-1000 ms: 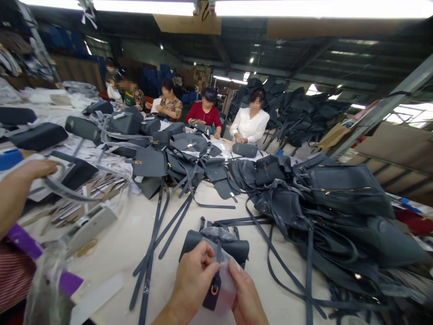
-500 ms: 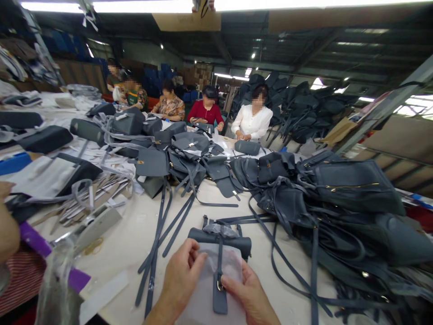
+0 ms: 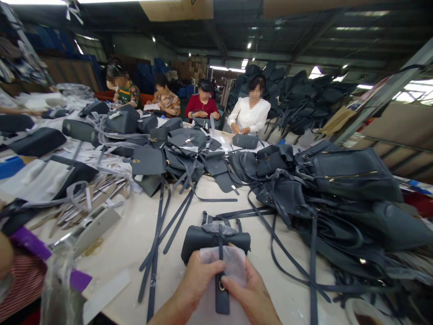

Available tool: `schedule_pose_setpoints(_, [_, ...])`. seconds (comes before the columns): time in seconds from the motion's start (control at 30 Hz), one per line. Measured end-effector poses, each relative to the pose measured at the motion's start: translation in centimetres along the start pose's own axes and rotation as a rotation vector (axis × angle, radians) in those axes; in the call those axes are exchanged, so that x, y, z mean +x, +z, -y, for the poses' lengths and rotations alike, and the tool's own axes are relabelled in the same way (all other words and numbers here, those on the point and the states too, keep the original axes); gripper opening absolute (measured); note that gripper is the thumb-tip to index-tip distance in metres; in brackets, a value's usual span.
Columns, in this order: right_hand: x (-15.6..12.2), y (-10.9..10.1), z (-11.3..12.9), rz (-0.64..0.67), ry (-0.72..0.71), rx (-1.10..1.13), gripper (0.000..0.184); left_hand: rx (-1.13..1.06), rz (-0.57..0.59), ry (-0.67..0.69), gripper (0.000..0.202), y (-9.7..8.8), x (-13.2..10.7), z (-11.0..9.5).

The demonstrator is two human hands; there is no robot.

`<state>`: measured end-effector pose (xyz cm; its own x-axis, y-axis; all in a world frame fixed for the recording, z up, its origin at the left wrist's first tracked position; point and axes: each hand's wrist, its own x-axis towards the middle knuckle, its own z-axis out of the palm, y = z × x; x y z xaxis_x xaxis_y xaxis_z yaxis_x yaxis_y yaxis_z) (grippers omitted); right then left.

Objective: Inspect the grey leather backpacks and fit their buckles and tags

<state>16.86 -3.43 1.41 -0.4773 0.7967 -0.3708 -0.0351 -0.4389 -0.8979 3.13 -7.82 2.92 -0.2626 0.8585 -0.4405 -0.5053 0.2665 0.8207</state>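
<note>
A small dark grey bag (image 3: 192, 241) rests on the table in front of me, with clear plastic wrap around its top handle. Down its front runs a dark strap (image 3: 221, 304) with a gold buckle (image 3: 222, 283). A sheet of white tissue paper (image 3: 235, 259) lies between strap and bag front. My left hand (image 3: 198, 277) is closed on the sheet's left edge, its thumb reaching over to the strap. My right hand (image 3: 248, 289) grips the sheet's right side, with the thumb pressed at the buckle. The fingers behind the paper are mostly hidden.
Dark bags (image 3: 352, 176) with long straps are heaped at the right. More bags (image 3: 149, 164) and paper scraps (image 3: 91, 198) lie across the back and left. A cup (image 3: 363, 311) stands at lower right. Several co-workers sit across the table; another person's arm (image 3: 5, 255) shows at far left.
My left hand has moved in toward the strap and its thumb now lies across the paper. The paper's upper edge sits lower, showing more of the bag. The view has shifted slightly.
</note>
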Motion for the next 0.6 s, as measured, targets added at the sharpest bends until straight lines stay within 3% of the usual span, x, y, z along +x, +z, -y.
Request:
schedule_pose_setpoints(0.2, [-0.5, -1.2, -2.1, 0.043, 0.006, 0.199, 0.070, -0.073, -0.047, -0.076, 0.028, 0.4, 0.5, 0.2])
schedule_pose_setpoints(0.47, [-0.9, -1.9, -3.7, -0.056, 0.075, 0.200, 0.059, 0.042, -0.085, 0.045, 0.021, 0.6, 1.0, 0.2])
schedule_pose_setpoints(0.6, [-1.2, -2.3, -5.1, -0.054, 0.145, 0.321, 0.060, -0.062, -0.104, 0.020, 0.025, 0.8, 1.3, 0.3])
